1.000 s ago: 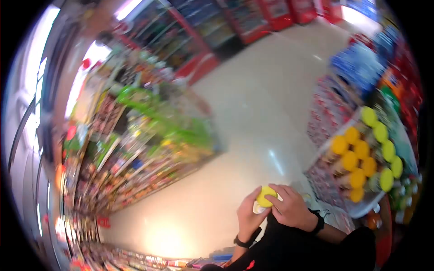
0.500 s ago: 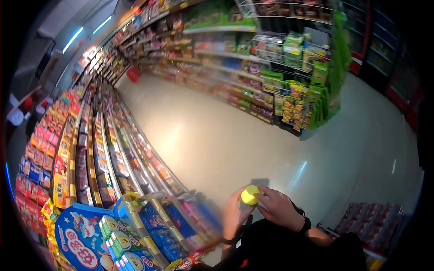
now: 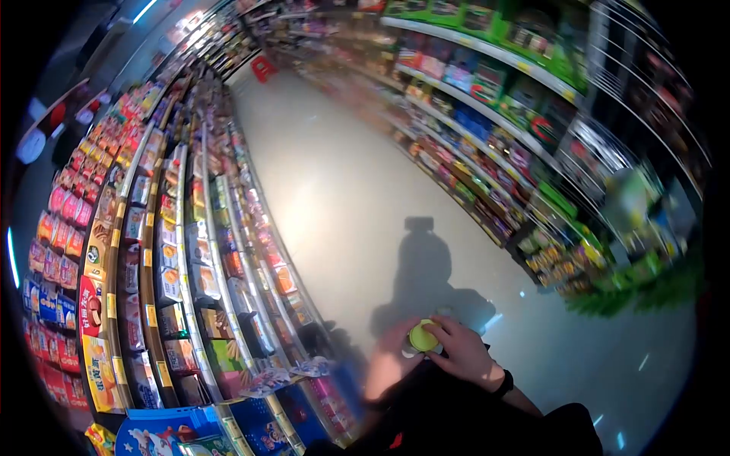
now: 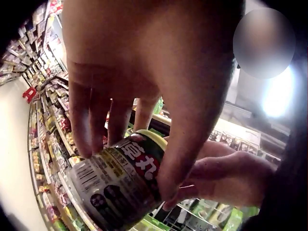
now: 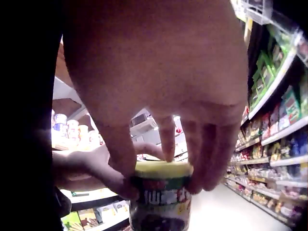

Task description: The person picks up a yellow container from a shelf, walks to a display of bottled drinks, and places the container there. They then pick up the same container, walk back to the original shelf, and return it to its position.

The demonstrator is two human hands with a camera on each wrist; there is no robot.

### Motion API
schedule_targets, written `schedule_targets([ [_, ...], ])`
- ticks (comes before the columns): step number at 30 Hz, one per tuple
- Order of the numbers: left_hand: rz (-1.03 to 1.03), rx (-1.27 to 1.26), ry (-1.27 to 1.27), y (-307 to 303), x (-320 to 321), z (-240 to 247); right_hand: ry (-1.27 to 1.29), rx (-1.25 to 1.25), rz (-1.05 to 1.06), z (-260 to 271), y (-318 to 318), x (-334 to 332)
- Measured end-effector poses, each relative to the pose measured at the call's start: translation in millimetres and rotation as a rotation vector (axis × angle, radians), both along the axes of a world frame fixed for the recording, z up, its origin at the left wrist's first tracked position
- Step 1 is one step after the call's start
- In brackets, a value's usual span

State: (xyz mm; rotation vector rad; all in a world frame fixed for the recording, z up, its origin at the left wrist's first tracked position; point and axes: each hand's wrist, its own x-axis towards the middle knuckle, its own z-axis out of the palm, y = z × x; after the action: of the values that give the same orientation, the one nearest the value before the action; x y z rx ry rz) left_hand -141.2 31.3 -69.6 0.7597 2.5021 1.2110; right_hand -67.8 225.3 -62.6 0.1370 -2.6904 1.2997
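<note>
A plastic jar with a yellow lid (image 3: 423,335) is held in front of the body, between both hands. My left hand (image 3: 389,361) grips the jar (image 4: 115,185) by its side, thumb on one face and fingers on the other; a barcode and printed label show there. From the other side, my right hand (image 3: 465,351) holds the top of the jar, thumb and fingers spread around the lid and upper label in the right wrist view. Dark contents show through the wall low on the jar (image 5: 161,204).
Shelves (image 3: 182,258) of packaged snacks run along the left, with a blue display box (image 3: 167,422) at their near end. On the right stands another shelf (image 3: 487,64) with hanging green packets. Pale floor (image 3: 319,182) lies between, and a red stand (image 3: 263,68) is far down the aisle.
The head view has swung left, from the coolers and the stacked jars to the aisle between the shelves. Both hands keep hold of the jar throughout.
</note>
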Motion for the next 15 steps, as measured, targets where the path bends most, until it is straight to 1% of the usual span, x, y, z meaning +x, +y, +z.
schedule_targets([
  [1,0.056,-0.057,-0.058,9,-22,19,0.008,-0.011,0.035,6,9,-30],
  [2,0.125,-0.09,-0.065,7,-43,22,0.002,-0.034,0.072,10,11,-57],
  [3,0.193,-0.12,-0.084,6,-59,22,-0.067,-0.031,0.147,13,15,-89],
  [4,0.256,-0.131,-0.097,11,-77,22,-0.055,-0.048,0.233,12,19,-118],
  [5,0.331,-0.105,-0.139,18,-99,33,-0.034,-0.051,0.309,10,22,-152],
  [6,0.345,-0.087,-0.199,12,-120,28,-0.014,-0.053,0.383,14,23,-185],
  [7,0.366,-0.063,-0.247,9,-141,25,-0.14,0.09,0.441,24,21,-215],
  [8,0.386,-0.043,-0.293,6,-163,23,-0.133,0.105,0.474,18,20,-241],
  [10,0.418,-0.023,-0.288,-2,-206,13,-0.109,0.119,0.535,-1,11,-294],
  [13,0.413,0.066,-0.244,-17,-285,-16,-0.196,0.032,0.602,-10,1,-382],
  [15,0.436,-0.002,-0.237,-17,-348,-13,-0.182,0.103,0.577,-10,-5,-439],
])
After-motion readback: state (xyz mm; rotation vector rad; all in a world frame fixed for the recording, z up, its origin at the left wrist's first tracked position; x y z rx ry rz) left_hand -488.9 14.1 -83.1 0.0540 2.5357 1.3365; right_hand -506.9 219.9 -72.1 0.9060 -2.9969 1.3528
